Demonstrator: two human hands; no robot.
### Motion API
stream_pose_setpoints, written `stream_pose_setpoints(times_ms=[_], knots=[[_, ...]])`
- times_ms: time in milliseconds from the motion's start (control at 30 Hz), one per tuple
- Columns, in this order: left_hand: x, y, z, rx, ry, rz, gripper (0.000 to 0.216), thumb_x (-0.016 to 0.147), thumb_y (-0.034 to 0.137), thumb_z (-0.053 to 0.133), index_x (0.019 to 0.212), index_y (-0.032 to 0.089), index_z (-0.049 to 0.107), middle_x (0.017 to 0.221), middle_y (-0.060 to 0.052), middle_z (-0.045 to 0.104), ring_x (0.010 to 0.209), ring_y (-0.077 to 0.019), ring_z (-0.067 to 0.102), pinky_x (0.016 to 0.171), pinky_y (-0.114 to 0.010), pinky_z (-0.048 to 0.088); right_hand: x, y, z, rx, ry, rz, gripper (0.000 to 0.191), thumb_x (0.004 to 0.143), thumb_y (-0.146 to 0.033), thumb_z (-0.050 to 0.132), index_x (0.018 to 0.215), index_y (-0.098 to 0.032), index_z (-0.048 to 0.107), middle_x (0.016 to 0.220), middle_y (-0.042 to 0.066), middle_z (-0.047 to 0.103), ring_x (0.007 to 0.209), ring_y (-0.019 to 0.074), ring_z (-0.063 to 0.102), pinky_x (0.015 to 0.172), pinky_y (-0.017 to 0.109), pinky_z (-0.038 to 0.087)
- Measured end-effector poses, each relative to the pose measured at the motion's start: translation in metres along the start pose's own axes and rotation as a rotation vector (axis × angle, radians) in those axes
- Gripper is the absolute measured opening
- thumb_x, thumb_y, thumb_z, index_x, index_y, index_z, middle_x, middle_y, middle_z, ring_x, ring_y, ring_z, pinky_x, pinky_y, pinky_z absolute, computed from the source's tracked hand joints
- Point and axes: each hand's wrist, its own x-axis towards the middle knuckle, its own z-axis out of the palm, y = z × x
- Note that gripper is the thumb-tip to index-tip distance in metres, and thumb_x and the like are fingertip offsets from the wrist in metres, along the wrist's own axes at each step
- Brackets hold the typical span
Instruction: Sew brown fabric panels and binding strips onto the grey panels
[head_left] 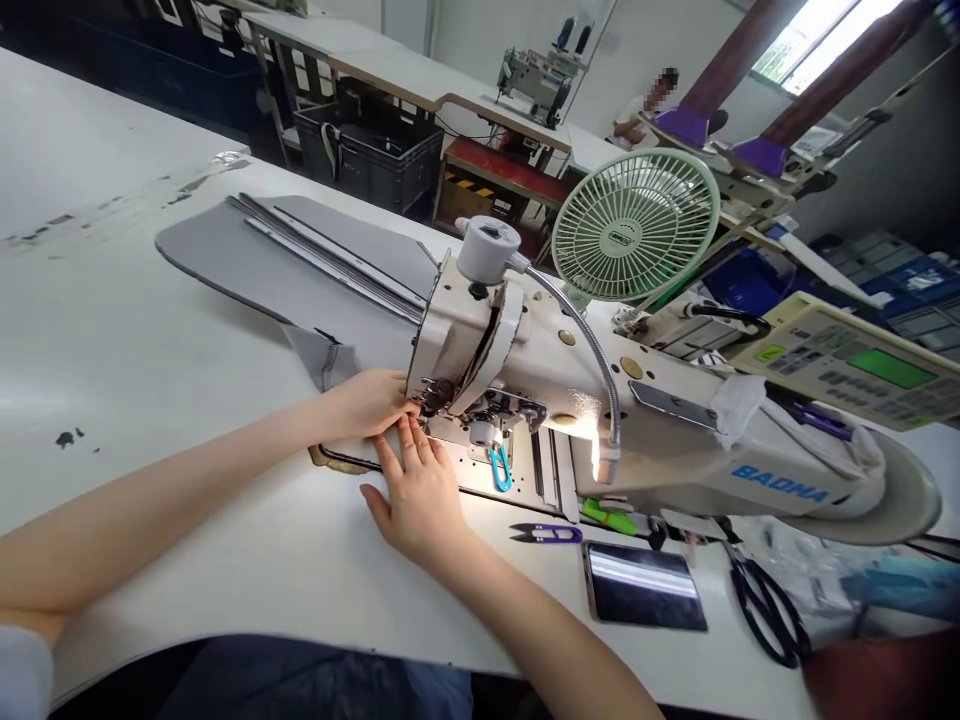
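A white sewing machine (pixel 570 390) lies across the table, its needle area at the centre of the view. Grey fabric (pixel 285 270) runs from the far left under the machine's head. My left hand (pixel 367 403) rests on the fabric beside the presser foot, fingers curled and pressed against the cloth. My right hand (pixel 420 495) lies flat on the table in front of the needle, fingers stretched toward the foot and touching the fabric edge. The needle itself is hidden behind the machine head and my fingertips.
Purple thread snips (pixel 547 533), a dark phone (pixel 645 586) and black scissors (pixel 769 605) lie to the right front. A green fan (pixel 636 226) and a control panel (pixel 847 370) stand behind the machine. Another person sits at a far table (pixel 637 120). A black crate (pixel 367 150) stands beyond.
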Motion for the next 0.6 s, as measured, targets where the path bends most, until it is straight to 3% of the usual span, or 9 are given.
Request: stream_pose_setpoints(times_ms=[167,467,600], knots=[[0.0025,-0.0060,0.0064,0.029,0.032,0.023,0.026,0.092,0.007,0.041,0.093,0.014,0.066,0.084,-0.005,0.066,0.091,-0.0185,0.062,0.081,-0.027,0.049,0.0020,0.0023,0.0053,-0.012,0.037,0.030,0.055,0.102,-0.044,0.044,0.150,-0.017,0.042,0.158,0.024,0.033,0.145,0.0346,0.032,0.107,0.051,0.035],[0.0016,-0.0010,0.0059,0.047,0.010,-0.025,0.024,0.089,0.004,0.045,0.089,0.014,0.066,0.084,-0.007,0.067,0.091,-0.0194,0.062,0.082,-0.030,0.050,0.0034,0.0016,0.0069,-0.023,0.039,0.039,0.052,0.102,-0.043,0.043,0.147,-0.017,0.045,0.156,0.025,0.034,0.143,0.0353,0.034,0.104,0.049,0.038],[0.0001,0.0000,0.0032,0.035,-0.018,-0.023,0.031,0.091,0.007,0.040,0.077,0.016,0.065,0.077,-0.002,0.066,0.088,-0.0160,0.062,0.080,-0.027,0.050,0.0017,0.0006,0.0081,-0.040,0.041,0.021,0.053,0.102,-0.042,0.043,0.148,-0.015,0.044,0.156,0.024,0.036,0.142,0.0350,0.035,0.105,0.049,0.038]])
